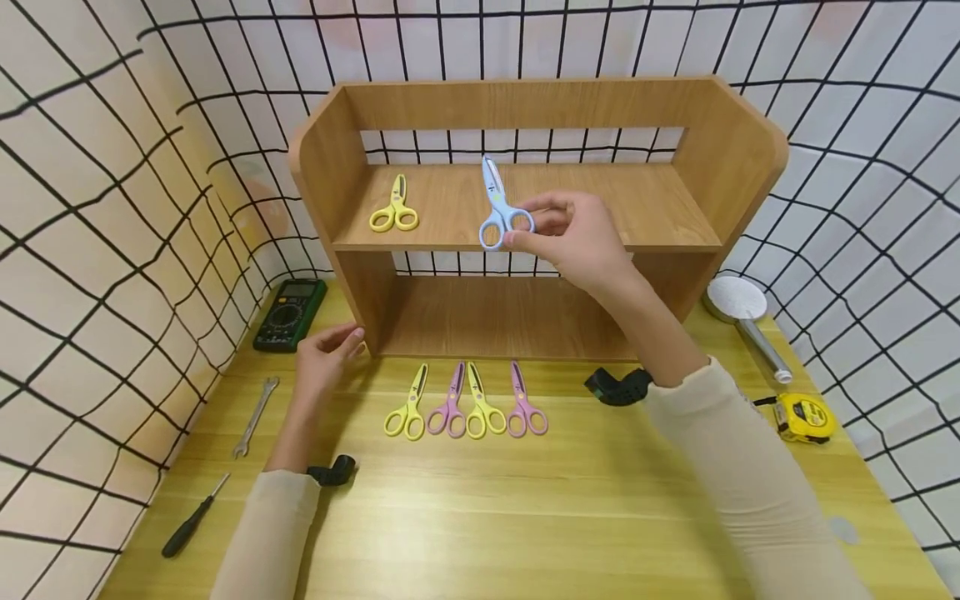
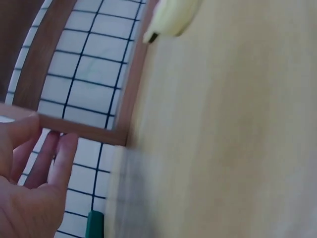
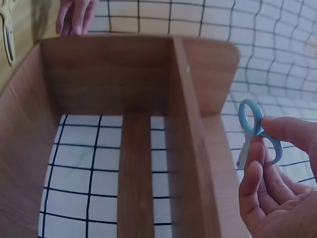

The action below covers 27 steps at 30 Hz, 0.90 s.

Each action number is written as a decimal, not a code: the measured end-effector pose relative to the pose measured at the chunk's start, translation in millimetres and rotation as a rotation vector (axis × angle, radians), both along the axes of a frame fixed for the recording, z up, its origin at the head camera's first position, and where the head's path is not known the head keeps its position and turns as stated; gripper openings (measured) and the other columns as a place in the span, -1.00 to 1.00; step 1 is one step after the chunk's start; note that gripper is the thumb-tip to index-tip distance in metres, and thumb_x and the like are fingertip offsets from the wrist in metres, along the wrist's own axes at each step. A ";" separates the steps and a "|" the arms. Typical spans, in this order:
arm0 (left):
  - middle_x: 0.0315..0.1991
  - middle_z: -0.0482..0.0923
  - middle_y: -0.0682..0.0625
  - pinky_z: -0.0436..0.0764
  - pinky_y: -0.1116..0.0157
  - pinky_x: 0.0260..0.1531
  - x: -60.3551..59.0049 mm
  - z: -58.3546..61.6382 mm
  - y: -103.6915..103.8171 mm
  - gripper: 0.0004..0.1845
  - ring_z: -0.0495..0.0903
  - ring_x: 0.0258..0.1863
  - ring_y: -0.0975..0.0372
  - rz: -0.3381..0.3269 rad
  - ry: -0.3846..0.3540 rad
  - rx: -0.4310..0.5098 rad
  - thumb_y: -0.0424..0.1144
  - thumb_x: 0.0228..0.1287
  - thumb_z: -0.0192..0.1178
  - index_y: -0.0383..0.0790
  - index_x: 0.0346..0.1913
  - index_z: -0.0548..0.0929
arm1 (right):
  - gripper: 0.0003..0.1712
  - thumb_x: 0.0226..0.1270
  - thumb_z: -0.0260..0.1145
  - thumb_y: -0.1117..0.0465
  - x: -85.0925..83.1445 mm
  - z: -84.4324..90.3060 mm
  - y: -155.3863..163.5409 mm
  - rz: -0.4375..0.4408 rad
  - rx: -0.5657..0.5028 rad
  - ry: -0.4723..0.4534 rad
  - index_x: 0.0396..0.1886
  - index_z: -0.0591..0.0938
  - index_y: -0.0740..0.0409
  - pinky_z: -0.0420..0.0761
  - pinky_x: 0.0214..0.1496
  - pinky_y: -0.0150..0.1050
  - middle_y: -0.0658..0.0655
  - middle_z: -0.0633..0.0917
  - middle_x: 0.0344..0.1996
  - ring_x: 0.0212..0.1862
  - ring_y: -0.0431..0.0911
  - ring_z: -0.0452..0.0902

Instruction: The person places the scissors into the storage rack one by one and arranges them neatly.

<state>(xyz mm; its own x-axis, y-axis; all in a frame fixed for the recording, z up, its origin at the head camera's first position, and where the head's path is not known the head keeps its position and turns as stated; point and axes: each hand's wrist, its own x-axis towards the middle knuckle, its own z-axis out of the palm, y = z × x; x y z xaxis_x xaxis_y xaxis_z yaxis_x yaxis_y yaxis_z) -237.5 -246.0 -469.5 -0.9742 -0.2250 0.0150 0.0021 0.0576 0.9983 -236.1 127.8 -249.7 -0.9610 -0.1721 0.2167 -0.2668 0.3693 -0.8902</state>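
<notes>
My right hand (image 1: pixel 577 237) pinches light blue scissors (image 1: pixel 493 196) by a handle loop, blades up, before the upper shelf of a wooden shelf unit (image 1: pixel 525 317). In the right wrist view, the thumb and fingers meet at the loops of these scissors (image 3: pixel 252 116). My left hand (image 1: pixel 326 354) touches the unit's left side panel near its lower front corner. In the left wrist view, its fingers (image 2: pixel 64 153) lie against the panel's outer side. Yellow scissors (image 1: pixel 394 204) are on the upper shelf at left. Yellow scissors (image 1: pixel 408 404) and pink scissors (image 1: pixel 450 404) alternate in a row on the table.
At left lie a multimeter (image 1: pixel 290 315), a wrench (image 1: pixel 257 417) and a screwdriver (image 1: pixel 193 521). A shower head (image 1: pixel 742 304) and a yellow tape measure (image 1: pixel 804 418) are at right. Walls of white cloth with a black grid enclose the table (image 1: pixel 487 517).
</notes>
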 end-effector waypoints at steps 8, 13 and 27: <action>0.06 0.66 0.07 0.69 0.20 0.22 -0.6 0.1 -9.2 -0.45 0.71 0.05 0.31 -0.086 -0.126 0.023 -0.15 0.36 0.39 -0.32 0.33 0.60 | -0.53 0.26 0.57 0.10 -38.1 2.1 -29.2 -0.009 0.017 -0.109 0.13 0.69 0.13 0.66 -0.25 -0.38 0.06 0.84 -0.20 -0.18 -0.16 0.71; 0.14 0.64 -0.05 0.71 0.28 0.18 -5.7 -3.3 -9.8 -0.41 0.73 0.04 0.31 -0.094 -0.121 0.020 -0.14 0.35 0.41 -0.33 0.36 0.57 | -0.55 0.27 0.55 0.14 -48.4 2.0 -48.2 -0.027 0.016 -0.127 0.12 0.69 0.15 0.69 -0.23 -0.37 0.07 0.84 -0.18 -0.18 -0.15 0.75; 0.04 0.64 0.08 0.73 0.28 0.14 -8.5 -7.3 -9.0 -0.43 0.74 -0.06 0.38 -0.103 -0.126 0.111 -0.19 0.36 0.39 -0.39 0.33 0.57 | -0.62 0.36 0.48 -0.01 -56.1 -5.0 -79.7 -0.013 0.296 0.014 -0.02 0.76 0.17 0.59 -0.23 -0.30 0.06 0.73 -0.19 -0.12 -0.12 0.58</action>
<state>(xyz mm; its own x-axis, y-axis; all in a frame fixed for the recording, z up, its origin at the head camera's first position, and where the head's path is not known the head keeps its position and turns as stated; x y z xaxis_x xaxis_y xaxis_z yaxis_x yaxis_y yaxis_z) -246.0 -255.0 -476.8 -0.9847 -0.1179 -0.1282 -0.1234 -0.0471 0.9912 -292.2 48.1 -254.7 -0.9607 -0.2176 0.1725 -0.2723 0.6158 -0.7393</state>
